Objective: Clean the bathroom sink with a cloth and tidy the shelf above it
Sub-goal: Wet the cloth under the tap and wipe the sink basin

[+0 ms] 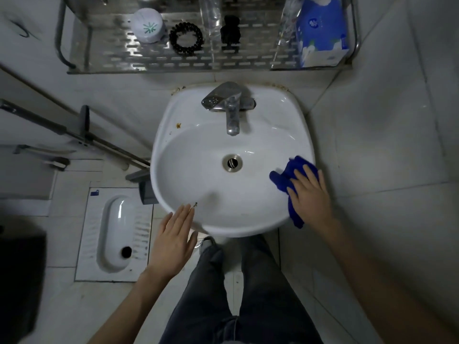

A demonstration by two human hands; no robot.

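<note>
A white sink [188, 184] hangs on the tiled wall with a chrome tap [229, 108] and a metal drain [232, 163]. Brown specks mark its left rim and its near left edge. My right hand [309, 194] presses flat on a blue cloth [285, 176] lying over the sink's right rim. My left hand [173, 239] hovers with straight fingers at the near left rim, holding nothing. Above the sink a slotted metal shelf [119, 55] carries a white round container [148, 26], a black coiled hair tie [186, 38], a black hair clip [231, 28], a clear bottle [211, 13] and a blue tissue pack [321, 31].
A squat toilet [116, 234] is set into the floor at the lower left. A long-handled tool [74, 135] leans against the left wall beside the sink. My legs in dark jeans [238, 294] stand below the sink. Tiled walls close in on the right.
</note>
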